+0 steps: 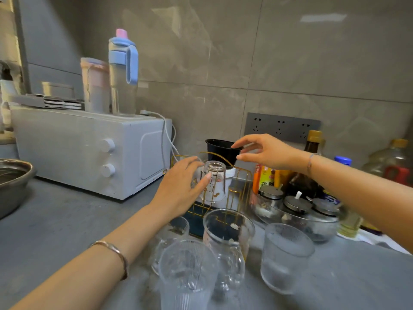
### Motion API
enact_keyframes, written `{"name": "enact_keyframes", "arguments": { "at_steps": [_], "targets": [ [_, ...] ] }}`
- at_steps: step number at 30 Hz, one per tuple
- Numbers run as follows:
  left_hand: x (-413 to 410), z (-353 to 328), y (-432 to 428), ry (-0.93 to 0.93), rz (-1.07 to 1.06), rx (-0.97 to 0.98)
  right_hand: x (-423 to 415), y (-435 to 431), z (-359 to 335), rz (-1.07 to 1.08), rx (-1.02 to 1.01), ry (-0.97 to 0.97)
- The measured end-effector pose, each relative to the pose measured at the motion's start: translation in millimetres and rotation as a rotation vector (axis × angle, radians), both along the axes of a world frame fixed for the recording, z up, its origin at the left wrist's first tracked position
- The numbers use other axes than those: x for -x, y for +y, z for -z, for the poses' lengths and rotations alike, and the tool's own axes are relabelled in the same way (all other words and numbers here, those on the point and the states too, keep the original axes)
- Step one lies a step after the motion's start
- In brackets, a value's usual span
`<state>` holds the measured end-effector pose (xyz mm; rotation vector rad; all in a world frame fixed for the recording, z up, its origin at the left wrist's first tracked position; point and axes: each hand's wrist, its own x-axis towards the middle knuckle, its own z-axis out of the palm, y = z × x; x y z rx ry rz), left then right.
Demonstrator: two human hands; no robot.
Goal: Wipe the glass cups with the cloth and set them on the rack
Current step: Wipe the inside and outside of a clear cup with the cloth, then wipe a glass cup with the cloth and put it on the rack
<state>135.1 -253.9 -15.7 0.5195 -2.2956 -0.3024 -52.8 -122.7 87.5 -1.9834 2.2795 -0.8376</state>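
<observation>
While your left hand [181,184] grips an upturned glass cup [215,175] at the centre of the frame, your left forearm runs up to it from the lower left corner, with a thin bangle [116,253] round the wrist. Your thumb lies across the front of the glass and your fingers curl round its far side, so the hand is closed around it. The cup stands mouth down, upright, within the gold wire rack [240,186].

Your right arm comes in from the right edge, level and slightly raised. Your right hand [266,153] hangs above the rack with the fingers stretched toward the left and the thumb spread well apart from the forefinger, holding nothing. Its fingertips lie over the rim of a black cup [220,151] behind the rack; you cannot tell from here whether they touch it.

Nearer you, on the grey worktop [67,220], four more glasses stand mouth up: a ribbed tumbler [187,271] at the bottom edge, a small glass [172,233] behind it, a handled mug [228,238] just beside the rack, and a frosted tumbler [286,256] to the right.
</observation>
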Motion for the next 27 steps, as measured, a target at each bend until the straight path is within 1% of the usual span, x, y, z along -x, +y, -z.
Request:
{"name": "enact_keyframes", "arguments": {
  "at_steps": [4, 7, 9, 13, 15, 17, 19, 24, 27],
  "targets": [
    [-34, 7, 44, -0.023, 0.076, -0.029, -40, 48, 16, -0.06, -0.067, 0.084],
    [-64, 19, 76, -0.018, 0.099, -0.098, -63, 82, 44, -0.087, -0.102, 0.087],
    [-79, 32, 92, 0.033, 0.109, -0.213, -75, 97, 60, -0.097, -0.102, 0.072],
    [-102, 63, 133, 0.197, 0.073, -0.529, -101, 126, 90, -0.103, -0.034, 0.042],
    [-105, 78, 150, 0.246, 0.029, -0.613, -110, 137, 103, -0.092, -0.023, 0.057],
    [-102, 92, 155, 0.272, -0.033, -0.641, -114, 145, 115, -0.079, -0.005, 0.048],
    [-99, 101, 156, 0.258, -0.087, -0.673, -118, 155, 125, -0.073, 0.014, 0.011],
    [-94, 108, 155, 0.275, -0.114, -0.727, -121, 186, 145, -0.024, 0.017, -0.062],
    [-95, 109, 157, 0.291, -0.142, -0.726, -119, 207, 154, 0.025, 0.03, -0.1]
  ]
}}
